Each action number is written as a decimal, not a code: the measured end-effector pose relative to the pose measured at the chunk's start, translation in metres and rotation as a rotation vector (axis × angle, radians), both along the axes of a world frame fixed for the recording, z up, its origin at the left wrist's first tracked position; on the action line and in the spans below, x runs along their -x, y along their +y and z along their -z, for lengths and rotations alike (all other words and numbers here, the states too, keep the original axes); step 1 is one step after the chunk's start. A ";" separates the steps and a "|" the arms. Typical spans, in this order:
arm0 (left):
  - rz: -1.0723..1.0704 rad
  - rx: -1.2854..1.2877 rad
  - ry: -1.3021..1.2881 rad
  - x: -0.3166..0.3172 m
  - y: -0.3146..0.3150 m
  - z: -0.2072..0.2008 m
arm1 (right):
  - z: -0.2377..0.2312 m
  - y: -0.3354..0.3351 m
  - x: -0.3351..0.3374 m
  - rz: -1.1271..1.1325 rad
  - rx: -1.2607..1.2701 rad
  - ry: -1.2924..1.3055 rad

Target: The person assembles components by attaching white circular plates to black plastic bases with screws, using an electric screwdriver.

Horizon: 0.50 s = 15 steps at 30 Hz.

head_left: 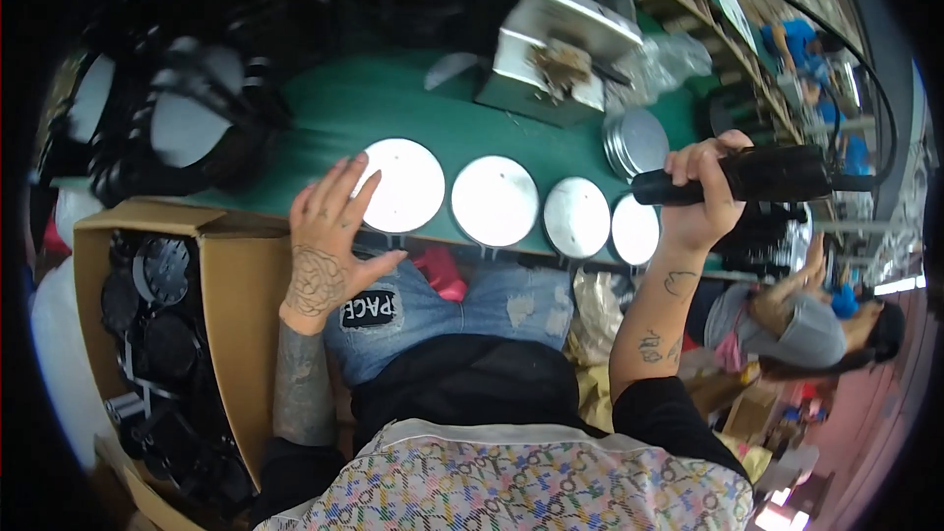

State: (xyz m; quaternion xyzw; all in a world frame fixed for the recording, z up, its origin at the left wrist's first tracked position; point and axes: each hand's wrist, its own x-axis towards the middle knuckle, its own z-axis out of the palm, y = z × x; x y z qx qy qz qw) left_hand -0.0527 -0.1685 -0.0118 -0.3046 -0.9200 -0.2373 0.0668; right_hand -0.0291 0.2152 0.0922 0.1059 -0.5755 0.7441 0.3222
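My right hand point(706, 182) is wrapped round a black corded tool point(787, 174) that looks like a power screwdriver, held level above the right end of a row of round white discs. My left hand point(329, 221) is open with its fingers spread, its fingertips over the left edge of the leftmost disc point(405, 187). To the right of it lie a second disc point(495, 203), a smaller-looking third disc point(577, 218) and another disc point(635, 230) below my right wrist. Small tabs stick out from their near edges.
The discs lie along the near edge of a green table point(344, 103). Behind them are a stack of discs point(635, 144), a metal box point(551, 49) and clear plastic bags point(664, 69). A cardboard box point(236, 334) of black round parts stands left. Other people point(806, 329) are at right.
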 end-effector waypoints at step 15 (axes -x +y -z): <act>0.000 0.080 0.043 -0.001 -0.001 0.002 | 0.036 0.054 -0.061 0.270 0.061 -0.083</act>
